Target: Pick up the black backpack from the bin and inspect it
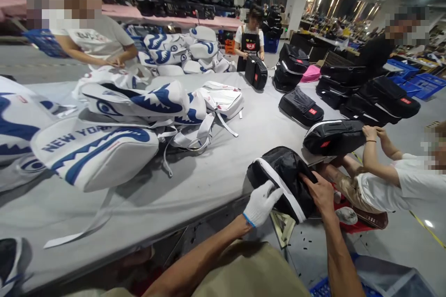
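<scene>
Head view: left hand (260,204) in a white knitted glove, fingers held together and curled over the near edge of a black fabric backpack with a white trim stripe (284,181). Right hand (320,192), bare, laid flat on the same backpack's right side, fingers pressed together against the fabric. Backpack resting at the near right corner of the long grey work table (223,167), partly overhanging the edge, tilted toward the body.

Progress, as a judgement: backpack gripped at both sides but not yet opened, turned or set aside; handling at an early stage. Zip state not discernible.

Left of the backpack, well apart: pile of white backpacks with blue shark-mouth print (114,125), straps trailing over the table. Beyond, on the right: further black backpacks with red labels (369,95), stacked and single. Seated co-worker's hands (371,133) touching another black backpack (332,137) just beside. Blue plastic crate (351,287) on the floor below.
</scene>
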Motion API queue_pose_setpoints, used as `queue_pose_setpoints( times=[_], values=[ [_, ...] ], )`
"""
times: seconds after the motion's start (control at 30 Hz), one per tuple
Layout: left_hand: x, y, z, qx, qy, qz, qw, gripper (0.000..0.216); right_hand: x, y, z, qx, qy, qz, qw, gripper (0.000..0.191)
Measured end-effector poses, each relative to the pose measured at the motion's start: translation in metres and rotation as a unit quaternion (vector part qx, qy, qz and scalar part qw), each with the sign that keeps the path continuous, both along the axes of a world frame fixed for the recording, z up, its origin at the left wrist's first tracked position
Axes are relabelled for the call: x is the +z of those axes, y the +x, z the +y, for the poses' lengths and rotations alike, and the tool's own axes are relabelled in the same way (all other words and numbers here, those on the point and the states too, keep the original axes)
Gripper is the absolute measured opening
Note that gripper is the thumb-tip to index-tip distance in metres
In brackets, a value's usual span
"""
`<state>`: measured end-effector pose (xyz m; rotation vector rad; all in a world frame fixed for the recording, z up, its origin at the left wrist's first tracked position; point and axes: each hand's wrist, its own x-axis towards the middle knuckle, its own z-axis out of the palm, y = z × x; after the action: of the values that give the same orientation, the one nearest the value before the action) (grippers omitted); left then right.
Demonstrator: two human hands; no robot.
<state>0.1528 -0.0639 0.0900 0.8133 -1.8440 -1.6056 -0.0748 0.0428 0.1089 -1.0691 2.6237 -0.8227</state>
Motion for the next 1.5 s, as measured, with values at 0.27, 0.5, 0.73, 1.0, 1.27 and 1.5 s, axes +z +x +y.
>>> queue_pose_setpoints(
  times=[0.27, 0.5, 0.73, 1.0, 1.27, 1.5],
  values=[
    [-0.028, 0.032, -0.066, 0.201, -0.139, 0.051, 0.968, 0.026, 0.003, 0.006, -0.003, -0.011, 0.014, -0.004, 1.0, 0.079],
    [-0.05, 0.021, -0.065, 0.125, -0.188, 0.091, 0.97, 0.029, 0.004, 0.009, 0.002, -0.099, 0.015, 0.015, 0.995, 0.082],
    [-0.053, 0.024, -0.055, 0.143, -0.171, 0.096, 0.97, 0.032, 0.006, 0.012, -0.003, -0.123, 0.02, 0.034, 0.992, 0.08],
    [-0.069, 0.029, -0.098, 0.052, -0.268, 0.052, 0.961, 0.034, 0.008, 0.009, -0.025, -0.109, 0.042, 0.078, 0.99, 0.08],
    [-0.074, 0.036, -0.155, 0.024, -0.253, -0.079, 0.964, 0.029, 0.034, 0.027, -0.073, -0.061, 0.092, 0.101, 0.989, 0.049],
    [0.01, 0.001, -0.096, -0.055, -0.343, -0.072, 0.935, 0.015, 0.056, 0.038, -0.114, -0.061, 0.163, 0.125, 0.977, 0.053]
  ],
)
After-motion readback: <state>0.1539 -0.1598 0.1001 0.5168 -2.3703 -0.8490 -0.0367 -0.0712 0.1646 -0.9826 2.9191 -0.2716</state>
